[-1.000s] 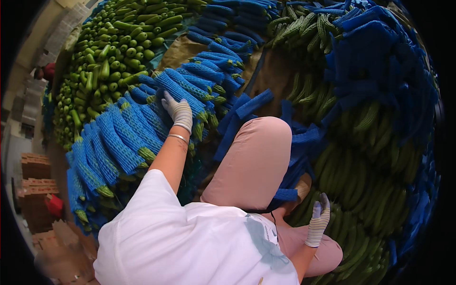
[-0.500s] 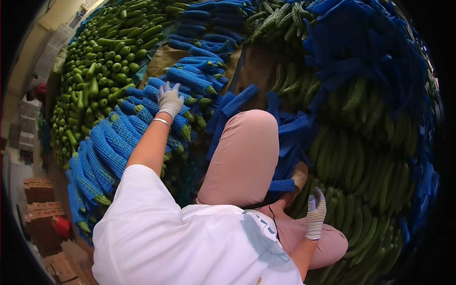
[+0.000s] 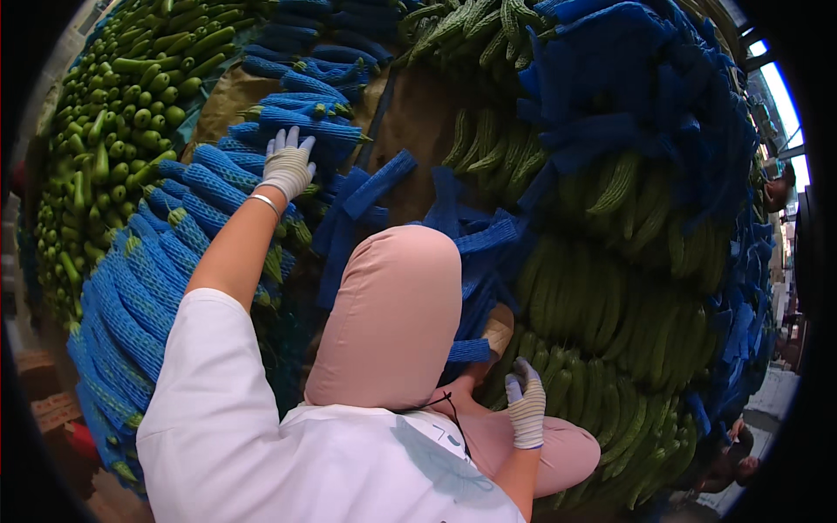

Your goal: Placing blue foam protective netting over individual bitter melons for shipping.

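Observation:
My left hand (image 3: 289, 166), in a pale striped glove, is open with its fingers spread. Its fingertips rest at the lower edge of a green gourd in a blue mesh sleeve (image 3: 307, 125). More sleeved gourds (image 3: 214, 187) lie side by side around that wrist, green ends poking out. Beside my folded leg, my gloved right hand (image 3: 526, 410) is raised, fingers loosely extended and apart, with nothing visible in it. Nearest to it are long bare green gourds (image 3: 602, 401) in stacked rows.
Loose blue mesh sleeves (image 3: 379, 185) lie beyond my raised knee (image 3: 392, 305). A large blue sleeve heap (image 3: 610, 74) covers the far right. Bare, smooth green gourds (image 3: 131, 113) are piled far left; wrinkled ones (image 3: 471, 30) lie at the back. People show at the right rim.
The view has swung, shifting the scene leftward and showing more at the right rim. My left hand stays over the sleeved gourds, fingers spread. My right hand remains beside my folded leg.

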Demonstrator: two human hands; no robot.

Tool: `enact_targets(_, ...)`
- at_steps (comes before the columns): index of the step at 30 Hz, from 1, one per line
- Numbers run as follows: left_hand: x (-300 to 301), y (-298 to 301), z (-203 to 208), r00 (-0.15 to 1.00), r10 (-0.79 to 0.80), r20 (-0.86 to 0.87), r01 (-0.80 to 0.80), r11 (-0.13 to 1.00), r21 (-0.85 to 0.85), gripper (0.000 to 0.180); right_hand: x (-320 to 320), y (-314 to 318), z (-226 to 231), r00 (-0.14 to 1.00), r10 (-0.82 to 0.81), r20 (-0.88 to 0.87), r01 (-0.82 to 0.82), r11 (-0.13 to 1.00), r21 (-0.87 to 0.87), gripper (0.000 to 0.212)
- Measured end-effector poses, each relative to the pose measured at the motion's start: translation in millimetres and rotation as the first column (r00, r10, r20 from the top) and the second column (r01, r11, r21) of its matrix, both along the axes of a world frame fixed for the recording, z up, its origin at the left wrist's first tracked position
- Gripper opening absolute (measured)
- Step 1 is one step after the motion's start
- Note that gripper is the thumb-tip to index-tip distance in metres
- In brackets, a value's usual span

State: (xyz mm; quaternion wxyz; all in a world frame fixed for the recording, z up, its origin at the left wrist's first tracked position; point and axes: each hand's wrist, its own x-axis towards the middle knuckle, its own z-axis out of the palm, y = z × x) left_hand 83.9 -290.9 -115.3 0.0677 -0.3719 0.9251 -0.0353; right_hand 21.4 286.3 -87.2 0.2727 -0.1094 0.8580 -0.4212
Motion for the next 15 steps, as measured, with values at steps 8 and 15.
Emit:
enact_targets(8, -49.1, -66.7, -22.2, 0.990, 0.002, 0.144, 0.010, 0.997, -0.078, 0.043, -69.8, 18.4, 60.3, 0.978, -0.074, -0.193, 0.084, 0.996, 0.043, 0.036)
enact_targets(15, -55.3, -108.1, -46.9, 0.969, -0.043, 0.245, 0.078, 0.988, -0.132, 0.034, -99.3, -17.1, 34.6, 0.987, 0.072, -0.147, -0.041, 0.978, 0.203, 0.031)
